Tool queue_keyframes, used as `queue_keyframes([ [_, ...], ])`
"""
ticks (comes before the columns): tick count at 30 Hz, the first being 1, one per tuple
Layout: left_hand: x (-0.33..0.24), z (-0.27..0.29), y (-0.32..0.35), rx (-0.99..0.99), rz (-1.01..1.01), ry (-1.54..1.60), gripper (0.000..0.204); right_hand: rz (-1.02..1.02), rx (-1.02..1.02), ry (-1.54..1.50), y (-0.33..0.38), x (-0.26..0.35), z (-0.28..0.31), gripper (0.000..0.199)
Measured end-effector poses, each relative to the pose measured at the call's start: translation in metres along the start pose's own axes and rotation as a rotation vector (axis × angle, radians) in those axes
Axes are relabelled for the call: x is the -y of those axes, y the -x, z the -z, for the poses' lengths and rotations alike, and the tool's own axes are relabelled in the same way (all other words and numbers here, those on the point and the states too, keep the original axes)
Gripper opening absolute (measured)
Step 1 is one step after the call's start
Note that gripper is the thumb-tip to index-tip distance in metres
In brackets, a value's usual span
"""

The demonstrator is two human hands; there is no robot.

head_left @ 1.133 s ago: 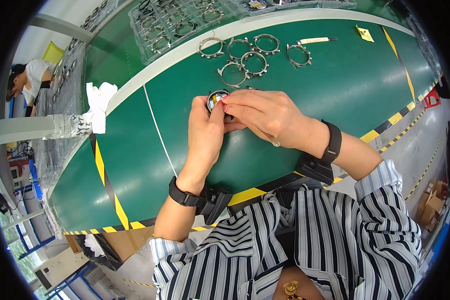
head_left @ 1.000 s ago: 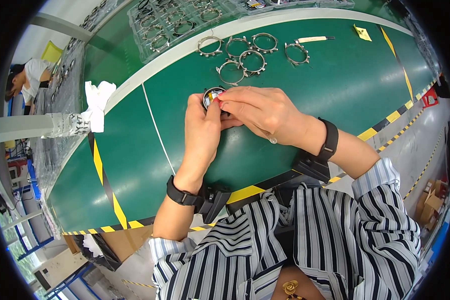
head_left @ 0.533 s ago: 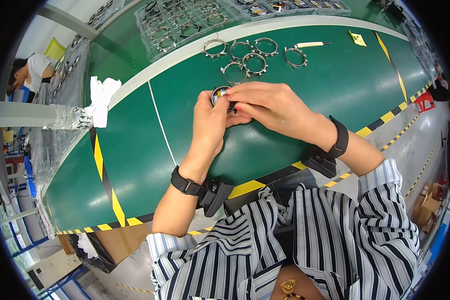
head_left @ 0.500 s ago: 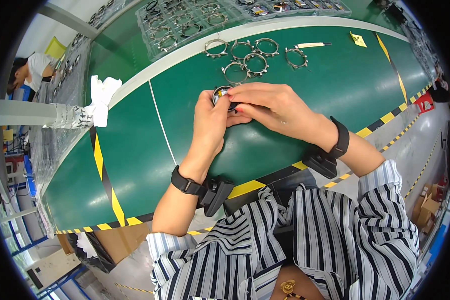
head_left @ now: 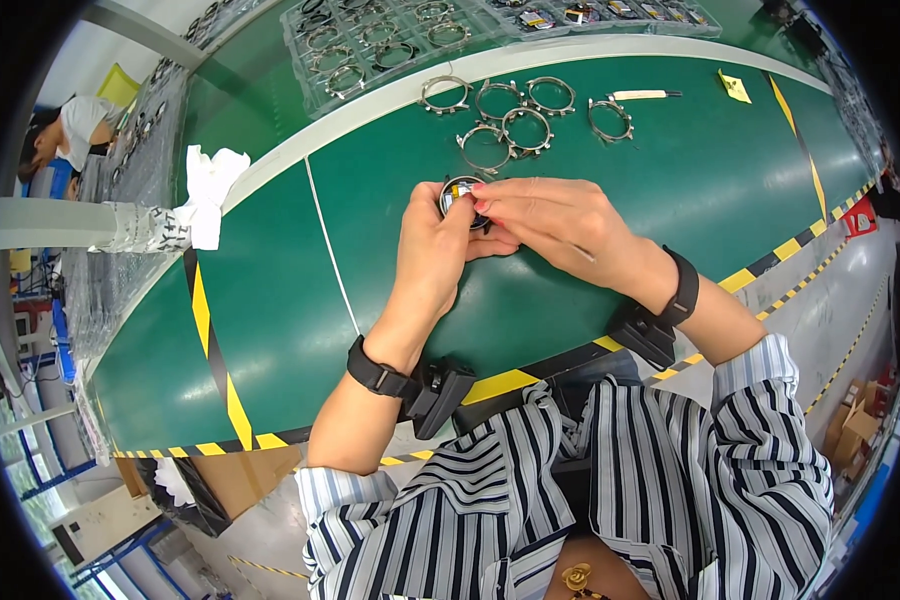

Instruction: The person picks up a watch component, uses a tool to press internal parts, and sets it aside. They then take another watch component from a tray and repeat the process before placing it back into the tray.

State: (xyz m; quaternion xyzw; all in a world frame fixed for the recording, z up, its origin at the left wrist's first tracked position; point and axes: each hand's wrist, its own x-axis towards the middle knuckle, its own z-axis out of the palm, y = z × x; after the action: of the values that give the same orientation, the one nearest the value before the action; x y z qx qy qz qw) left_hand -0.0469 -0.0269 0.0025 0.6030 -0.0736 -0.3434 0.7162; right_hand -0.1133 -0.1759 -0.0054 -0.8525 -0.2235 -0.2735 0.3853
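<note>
Head view: 1 round case (head_left: 454, 192) between the two hands, held up over the near-middle of the counter (head_left: 590, 330). Left hand (head_left: 430, 240): clamped on the case, thumb at its rim. Right hand (head_left: 565, 222): fingertips drawn together at the case's right side; can't tell whether they pinch anything. 6 metal rings (head_left: 527, 130) lie past the hands: 5 bunched, 1 apart to the right (lugs on the rims). 1 pale-handled tool (head_left: 642, 95) beyond the lone ring, 1 yellow paper (head_left: 734, 87) farther right. 2 black wristbands (head_left: 682, 288), one per wrist.

Counter is green, edged with black-and-yellow tape (head_left: 500, 386); 1 thin white line (head_left: 332, 245) on the left. Pale rail (head_left: 390, 102) along the far side; beyond it, a ring tray (head_left: 315, 75) and a parts tray (head_left: 610, 32). White cloth (head_left: 210, 195) on a post at left. 1 other person (head_left: 80, 130) upper left. Gray floor (head_left: 830, 290), cardboard boxes (head_left: 855, 425) at right.

Hard to make out: case interior (yellow and silver bits show, the rest is under fingers), small dark bits just past the right hand. Both trays cut off on top, so contents uncounted; fisheye rim blacks out the corners.
</note>
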Motion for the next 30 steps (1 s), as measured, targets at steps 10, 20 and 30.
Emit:
queue_keyframes([
  [10,0.000,0.002,-0.001,0.015,0.009,0.038,0.015,0.156,0.023,0.282,0.002,0.005,-0.003,0.030],
  [20,0.002,-0.002,0.002,-0.039,-0.013,-0.003,0.011,0.039,0.042,0.247,0.007,0.012,-0.002,0.031],
  [30,0.004,-0.003,0.006,0.005,-0.093,-0.144,0.013,0.109,-0.028,0.228,0.005,0.005,-0.004,0.027],
])
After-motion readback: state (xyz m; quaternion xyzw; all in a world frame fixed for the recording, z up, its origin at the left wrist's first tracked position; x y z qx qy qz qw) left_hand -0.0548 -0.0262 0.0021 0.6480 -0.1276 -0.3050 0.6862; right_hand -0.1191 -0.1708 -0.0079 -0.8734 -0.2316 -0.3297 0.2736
